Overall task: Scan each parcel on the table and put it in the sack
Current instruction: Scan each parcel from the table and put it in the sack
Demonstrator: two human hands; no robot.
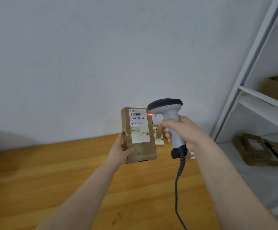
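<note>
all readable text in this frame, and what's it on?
"060-06B-A05": white label on the brown cardboard parcel in the left hand.
"A05": same label, just below.
Logo and small print on that label: too small.
Labels on pale parcels on the wooden table and brown boxes on the white shelf: blurred.
Mark on the grey handheld scanner: too small.

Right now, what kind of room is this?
Probably a parcel sorting room: the right hand aims a barcode scanner at a labelled cardboard parcel, and more boxes lie on the metal shelves.
</note>
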